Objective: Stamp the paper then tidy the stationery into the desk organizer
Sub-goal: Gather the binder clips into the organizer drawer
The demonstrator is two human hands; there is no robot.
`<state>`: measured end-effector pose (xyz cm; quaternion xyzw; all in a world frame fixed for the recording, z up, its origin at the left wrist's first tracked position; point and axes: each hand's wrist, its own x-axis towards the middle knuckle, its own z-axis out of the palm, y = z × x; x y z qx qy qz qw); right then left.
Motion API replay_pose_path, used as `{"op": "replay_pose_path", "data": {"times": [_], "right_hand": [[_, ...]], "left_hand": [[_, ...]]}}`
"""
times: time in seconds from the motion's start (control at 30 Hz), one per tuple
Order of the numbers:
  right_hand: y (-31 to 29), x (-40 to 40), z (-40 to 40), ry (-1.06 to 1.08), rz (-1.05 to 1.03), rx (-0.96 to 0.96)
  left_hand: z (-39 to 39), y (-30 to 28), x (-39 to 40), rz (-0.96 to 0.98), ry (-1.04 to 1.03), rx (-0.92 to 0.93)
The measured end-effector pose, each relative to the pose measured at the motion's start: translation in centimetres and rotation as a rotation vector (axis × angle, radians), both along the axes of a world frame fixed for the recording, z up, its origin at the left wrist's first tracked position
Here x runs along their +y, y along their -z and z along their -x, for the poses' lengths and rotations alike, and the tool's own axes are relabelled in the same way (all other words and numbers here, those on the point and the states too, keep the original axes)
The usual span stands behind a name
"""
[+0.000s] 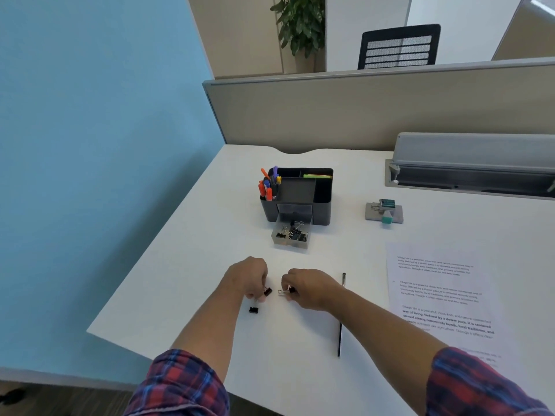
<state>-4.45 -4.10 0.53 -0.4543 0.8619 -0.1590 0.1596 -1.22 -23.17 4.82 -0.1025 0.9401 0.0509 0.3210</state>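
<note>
My left hand (249, 276) pinches a small black binder clip (267, 291) just above the white desk. My right hand (309, 288) pinches another black binder clip (287, 290) with its silver handle pointing left. A third black clip (253, 310) lies on the desk below my left hand. The black desk organizer (322, 202) stands farther back, with coloured pens (268, 184) in its left cup. Its clear drawer (290, 235) is pulled out and holds several binder clips. The printed paper (441, 295) lies at the right. A stamp (386, 210) sits on its grey pad behind the paper.
A dark pen (341, 322) lies lengthwise on the desk (180, 280) between my right arm and the paper. A grey cable tray (471, 169) runs along the back right, under the beige partition (360, 112). The desk's left edge borders a blue wall.
</note>
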Motion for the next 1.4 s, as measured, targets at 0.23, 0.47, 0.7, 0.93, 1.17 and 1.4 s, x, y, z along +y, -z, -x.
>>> {"op": "replay_pose_path", "data": {"times": [0.23, 0.47, 0.7, 0.93, 1.17, 1.4], "right_hand": [[-0.7, 0.5, 0.6, -0.033, -0.052, 0.015], [-1.3, 1.7, 2.2, -0.013, -0.075, -0.015], [-1.6, 1.5, 3.0, 0.059, -0.018, -0.023], [-4.2, 0.4, 4.9, 0.522, 0.379, -0.223], [-5.4, -0.6, 6.9, 0.783, 0.465, -0.388], [-4.7, -1.0, 7.3, 0.768, 0.417, -0.364]], "left_hand": [[-0.4, -0.1, -0.1, -0.009, 0.05, 0.16], [-1.2, -1.2, 0.3, 0.11, 0.093, -0.012], [-1.6, -0.7, 0.7, 0.015, 0.034, -0.023], [-1.8, 0.2, 0.3, -0.113, -0.012, 0.218], [-1.9, 2.0, 1.3, -0.126, -0.043, 0.303], [-2.1, 3.0, 0.7, -0.138, -0.014, 0.265]]}}
